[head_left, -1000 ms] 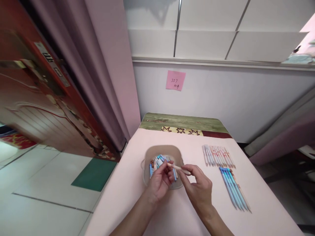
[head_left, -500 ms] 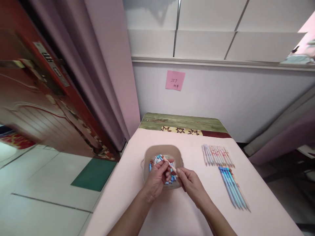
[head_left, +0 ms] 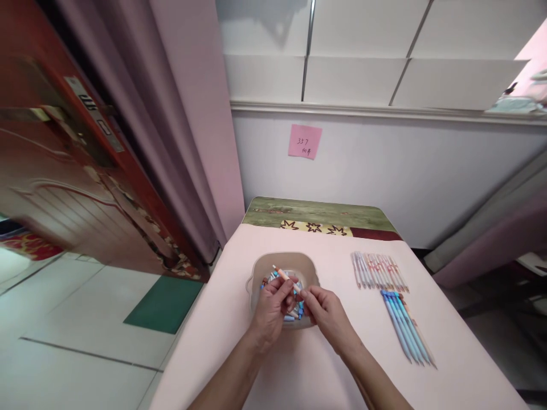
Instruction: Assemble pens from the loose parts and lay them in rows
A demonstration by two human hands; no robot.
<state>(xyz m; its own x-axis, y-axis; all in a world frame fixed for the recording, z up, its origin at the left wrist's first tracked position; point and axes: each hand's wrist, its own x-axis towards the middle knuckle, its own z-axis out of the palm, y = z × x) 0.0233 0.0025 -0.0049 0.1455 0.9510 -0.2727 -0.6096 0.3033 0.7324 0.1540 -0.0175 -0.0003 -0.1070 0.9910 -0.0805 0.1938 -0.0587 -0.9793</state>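
- I had the left hand [head_left: 271, 307] over the beige, see-through plastic box [head_left: 294, 261], pinching a slim cream-and-orange pen [head_left: 282, 274] between thumb and first finger. The other left fingers were curled in under it.
- The right hand [head_left: 329, 313] met it from 4 o'clock. Its thumb and first finger seemed to pinch the low end; I could not tell how the tucked fingers lay.
- The pen tilted above the box, its top end aimed between 10 and 11 o'clock.
- Under the hands, a loose pile of small blue, white and brown plastic parts [head_left: 300, 310] sat in the box. The hands hid much of it.
- Near 3 o'clock from the box, a neat row of pale, clear-looking pens [head_left: 378, 271] lay side by side on the pale pink tabletop [head_left: 337, 256].
- Closer to 4 o'clock, a tidy bunch of long blue pens with one cream pen at its edge [head_left: 404, 327] lay just below that row.
- To do this bit well, I judged that the left pinch should be firm but not squashing, with the right fingers lined up straight with the pen. A crooked push could bend it or make it slip.
- Staying low over the box was smart, since any dropped bit would land inside.
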